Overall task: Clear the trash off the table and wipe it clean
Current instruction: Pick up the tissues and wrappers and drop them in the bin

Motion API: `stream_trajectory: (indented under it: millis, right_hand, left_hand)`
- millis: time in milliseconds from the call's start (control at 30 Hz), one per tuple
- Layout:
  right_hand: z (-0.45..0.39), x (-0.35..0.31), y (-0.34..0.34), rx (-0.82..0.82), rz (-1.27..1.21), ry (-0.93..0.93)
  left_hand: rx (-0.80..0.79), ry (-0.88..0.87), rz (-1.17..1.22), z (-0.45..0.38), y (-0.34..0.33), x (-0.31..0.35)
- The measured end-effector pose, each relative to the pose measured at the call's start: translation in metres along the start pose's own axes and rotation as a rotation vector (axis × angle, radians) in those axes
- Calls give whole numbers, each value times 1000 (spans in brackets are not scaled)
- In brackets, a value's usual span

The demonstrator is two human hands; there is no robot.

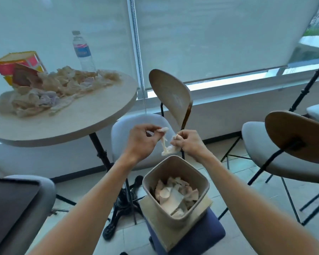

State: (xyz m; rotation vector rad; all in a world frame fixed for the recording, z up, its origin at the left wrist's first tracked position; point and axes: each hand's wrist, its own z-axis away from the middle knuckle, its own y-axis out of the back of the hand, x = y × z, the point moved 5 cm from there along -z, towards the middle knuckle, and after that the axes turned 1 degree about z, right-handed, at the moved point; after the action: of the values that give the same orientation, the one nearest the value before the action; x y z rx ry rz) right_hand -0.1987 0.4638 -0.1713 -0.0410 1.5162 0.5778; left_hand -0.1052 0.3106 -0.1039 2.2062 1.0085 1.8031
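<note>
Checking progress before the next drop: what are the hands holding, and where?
Both grip one crumpled tissue above the bin: left hand pinches its upper end, right hand clutches the other end.

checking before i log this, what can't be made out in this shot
All in the head view:
- Bin: its bottom is hidden by the paper inside.
- Bottle: label print is too blurred to read, and its base is hidden by the trash pile.
- Box: its lower part is hidden behind the pile.
- Table: its left side is cut off by the frame edge.
- Tissue: the parts inside the left hand and right hand are hidden.
</note>
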Motion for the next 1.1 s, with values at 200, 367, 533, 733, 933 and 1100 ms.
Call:
stream_trajectory:
  millis: [200,367,533,733,933,1100]
  right_hand:
    - [21,87,-19,-196,300,-239]
    - [16,89,-8,-74,248,-251]
    - [10,72,3,-70,130,-221]
    - [11,45,0,-120,74,-173]
    - [-1,-20,-6,-93,-8,-8]
    - [-26,-90,-26,-83,-24,122]
  left_hand:
    - [-86,133,-114,38,-42,-34]
    - [-95,253,-192,56,-58,-59]
    - [-198,333,-285,63,-70,-67]
    - [-280,311,-325,39,-56,-60]
    - [-152,123,-288,-13,-5,-12]
    - [-44,-2,-333,-56,57,22]
